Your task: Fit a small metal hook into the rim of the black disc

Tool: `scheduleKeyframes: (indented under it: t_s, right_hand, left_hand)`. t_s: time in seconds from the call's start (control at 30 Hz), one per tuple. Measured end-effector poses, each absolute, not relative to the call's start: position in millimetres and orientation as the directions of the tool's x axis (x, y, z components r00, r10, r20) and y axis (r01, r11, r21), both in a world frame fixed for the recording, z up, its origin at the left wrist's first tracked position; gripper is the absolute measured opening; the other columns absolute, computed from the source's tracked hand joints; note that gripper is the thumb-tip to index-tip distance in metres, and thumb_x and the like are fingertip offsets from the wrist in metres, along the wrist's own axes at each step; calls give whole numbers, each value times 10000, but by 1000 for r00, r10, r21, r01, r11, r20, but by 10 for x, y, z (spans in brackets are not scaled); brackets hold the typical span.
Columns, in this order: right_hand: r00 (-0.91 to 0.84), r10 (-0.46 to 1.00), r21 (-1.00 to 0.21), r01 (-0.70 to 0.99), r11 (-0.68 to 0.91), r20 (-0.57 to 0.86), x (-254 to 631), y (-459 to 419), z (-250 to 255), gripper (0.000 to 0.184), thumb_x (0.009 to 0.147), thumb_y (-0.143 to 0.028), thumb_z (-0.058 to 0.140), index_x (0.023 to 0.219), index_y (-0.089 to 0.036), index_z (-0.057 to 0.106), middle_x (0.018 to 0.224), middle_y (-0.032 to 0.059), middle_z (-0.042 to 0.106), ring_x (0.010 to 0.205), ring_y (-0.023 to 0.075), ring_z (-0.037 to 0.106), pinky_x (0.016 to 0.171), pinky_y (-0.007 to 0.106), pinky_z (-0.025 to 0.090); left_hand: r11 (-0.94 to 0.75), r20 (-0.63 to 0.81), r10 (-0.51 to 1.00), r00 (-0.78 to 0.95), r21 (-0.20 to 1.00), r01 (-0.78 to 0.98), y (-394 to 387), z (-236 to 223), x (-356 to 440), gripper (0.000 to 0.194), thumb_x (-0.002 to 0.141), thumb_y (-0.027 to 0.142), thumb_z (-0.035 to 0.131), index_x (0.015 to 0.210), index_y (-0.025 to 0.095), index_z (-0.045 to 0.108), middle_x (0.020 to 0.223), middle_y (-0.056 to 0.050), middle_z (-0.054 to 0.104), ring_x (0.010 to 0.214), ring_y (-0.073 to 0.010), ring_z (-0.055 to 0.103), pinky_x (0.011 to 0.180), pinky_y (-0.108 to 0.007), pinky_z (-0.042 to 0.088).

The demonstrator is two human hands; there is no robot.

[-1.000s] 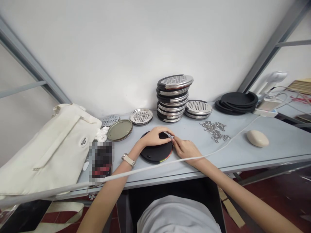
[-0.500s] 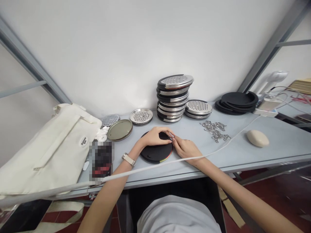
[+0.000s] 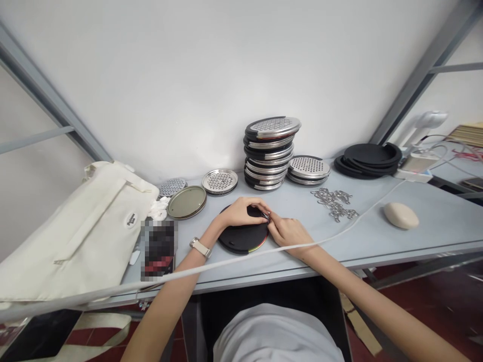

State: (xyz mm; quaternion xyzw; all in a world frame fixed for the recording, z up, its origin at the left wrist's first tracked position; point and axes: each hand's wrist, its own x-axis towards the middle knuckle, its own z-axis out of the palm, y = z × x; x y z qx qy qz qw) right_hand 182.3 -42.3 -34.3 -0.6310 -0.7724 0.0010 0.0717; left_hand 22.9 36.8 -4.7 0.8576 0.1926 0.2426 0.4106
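Both hands on the black disc [image 3: 242,237], which lies flat on the table [image 3: 415,241] near its front edge, just ahead of the body. Left hand [image 3: 241,213] is arched over the disc's far rim, fingers curled down and pressing it. Right hand [image 3: 289,232] sits at the disc's right rim, fingertips pinched on a small metal clip [image 3: 266,216] right where the two hands meet; clip is mostly hidden, can't tell if it's seated.

Risks as I see them:
- clip is tiny and under finger pressure, so a slip could flick it off toward the loose clips [image 3: 334,203]
- white cable [image 3: 354,220] runs under the right wrist, so a sideways pull could snag it
- tall stack of discs [image 3: 269,153] behind leans a bit; a bump to the table could topple it
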Motion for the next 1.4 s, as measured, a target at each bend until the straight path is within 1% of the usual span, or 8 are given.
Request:
scheduleKeyframes:
  t_s: [0.13, 0.43, 0.73, 1.03, 1.2, 1.4]
  right_hand:
    - [-194, 973, -79, 976, 205, 129, 1815, -419, -344, 342, 889, -307, 224, 986, -146, 509, 757, 70, 669, 583, 160, 591, 513, 266, 233]
    - [-202, 965, -98, 970, 221, 168, 1831, -404, -368, 369, 890, -331, 218, 983, -168, 536, 762, 63, 674, 583, 150, 591, 520, 257, 242]
    - [-189, 971, -134, 969, 208, 146, 1810, -425, -308, 339, 877, -309, 260, 965, -164, 553, 742, 59, 672, 581, 136, 587, 529, 245, 262]
    - [-175, 974, -161, 967, 197, 144, 1803, -426, -303, 320, 866, -309, 290, 927, -173, 574, 734, 52, 668, 595, 136, 590, 531, 235, 273]
    - [-154, 976, -165, 970, 179, 152, 1796, -423, -306, 309, 860, -307, 298, 922, -179, 573, 718, 47, 664, 579, 135, 584, 527, 232, 275]
    - [-140, 979, -211, 963, 169, 146, 1795, -428, -296, 309, 855, -310, 304, 931, -181, 575, 697, 47, 661, 587, 148, 594, 520, 228, 284]
  left_hand:
    - [-588, 238, 530, 814, 795, 150, 372, -53, 226, 300, 692, 238, 632, 966, 120, 596, 920, -75, 655, 880, -139, 598, 851, -276, 408]
    - [-601, 223, 516, 827, 782, 164, 387, -57, 217, 279, 708, 219, 611, 969, 123, 592, 938, -72, 647, 886, -133, 586, 857, -271, 393]
    - [-602, 228, 484, 845, 787, 132, 400, -64, 211, 331, 659, 97, 581, 989, 123, 585, 972, -69, 625, 905, -136, 572, 858, -270, 425]
    - [-583, 214, 509, 834, 798, 151, 387, -48, 209, 339, 640, 86, 588, 976, 131, 597, 960, -65, 631, 898, -146, 579, 860, -288, 423]
    - [-584, 218, 504, 836, 799, 144, 387, -45, 209, 329, 649, 95, 588, 976, 129, 595, 963, -67, 631, 900, -143, 579, 855, -278, 425]
    - [-579, 232, 494, 838, 806, 118, 396, -56, 207, 321, 652, 107, 587, 973, 117, 596, 951, -71, 637, 889, -140, 583, 841, -272, 434]
